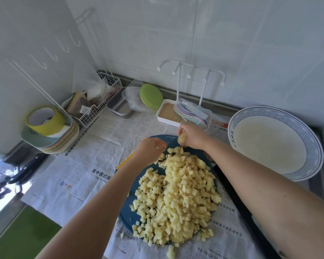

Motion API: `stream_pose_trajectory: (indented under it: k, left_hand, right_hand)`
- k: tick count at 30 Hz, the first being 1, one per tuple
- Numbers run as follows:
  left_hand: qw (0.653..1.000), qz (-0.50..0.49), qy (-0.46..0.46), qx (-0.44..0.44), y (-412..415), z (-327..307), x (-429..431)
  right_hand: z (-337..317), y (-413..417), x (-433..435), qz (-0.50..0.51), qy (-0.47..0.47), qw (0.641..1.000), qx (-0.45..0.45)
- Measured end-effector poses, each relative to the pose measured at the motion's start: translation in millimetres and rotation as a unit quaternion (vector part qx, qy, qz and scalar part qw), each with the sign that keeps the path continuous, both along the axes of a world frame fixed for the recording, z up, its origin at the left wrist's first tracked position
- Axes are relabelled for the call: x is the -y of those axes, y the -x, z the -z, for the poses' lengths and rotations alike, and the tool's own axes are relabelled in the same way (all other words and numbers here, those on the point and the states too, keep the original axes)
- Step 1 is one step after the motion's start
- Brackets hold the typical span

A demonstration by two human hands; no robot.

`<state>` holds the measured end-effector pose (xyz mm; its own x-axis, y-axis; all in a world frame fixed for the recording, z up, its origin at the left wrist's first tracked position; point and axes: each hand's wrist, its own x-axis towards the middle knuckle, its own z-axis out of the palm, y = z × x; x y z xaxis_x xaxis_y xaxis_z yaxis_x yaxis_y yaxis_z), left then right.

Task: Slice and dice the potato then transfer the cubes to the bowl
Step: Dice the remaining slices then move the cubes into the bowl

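Observation:
A big heap of pale yellow potato cubes [178, 195] covers a round blue cutting board [126, 212]. At the board's far edge my right hand [192, 136] grips a small handful of potato pieces [182, 137], fingers curled round them. My left hand [151, 147] hovers just left of it with fingers curled, and a small potato bit shows at its fingertips. The large blue-rimmed bowl [275, 143] stands to the right and holds no cubes. A yellow-edged strip [126, 159] pokes out under my left wrist; what it is cannot be told.
Newspaper [79, 176] covers the counter. A stack of pastel plates with a roll of yellow tape [47, 120] sits at the left, a wire basket [101, 101] and metal tray behind it. A white tray with a green lid [151, 96] stands at the back.

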<state>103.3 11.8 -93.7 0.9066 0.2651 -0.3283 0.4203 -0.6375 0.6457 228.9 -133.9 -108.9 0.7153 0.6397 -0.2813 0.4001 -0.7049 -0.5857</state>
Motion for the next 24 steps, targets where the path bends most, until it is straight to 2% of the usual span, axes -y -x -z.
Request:
stream_pose_trajectory:
  k: [7,11,14,16,20,24]
  left_hand:
    - [0.984,-0.131,0.110,0.054,2.4,-0.4,0.2]
    - [0.933,-0.187,0.305,0.043,1.8,-10.4,6.9]
    - [0.913,-0.129,0.386,0.018,7.4,-18.8,11.0]
    - [0.917,-0.070,0.392,0.004,10.9,-23.8,15.8]
    - [0.923,-0.035,0.382,-0.009,15.2,-31.7,25.7]
    - [0.905,-0.021,0.424,-0.027,21.2,-38.4,39.0]
  right_hand:
    - [-12.6,7.5,-4.3,0.019,-0.027,0.999,-0.002]
    - [-40.1,28.8,-4.0,-0.043,-0.106,0.993,-0.008]
    - [-53.7,49.3,7.0,-0.082,-0.115,0.989,0.030]
    - [-60.4,61.0,18.3,-0.078,-0.105,0.991,0.034]
    - [-68.9,84.1,38.6,-0.057,-0.108,0.990,0.064]
    - [-65.9,114.6,61.5,0.008,-0.130,0.988,0.081]
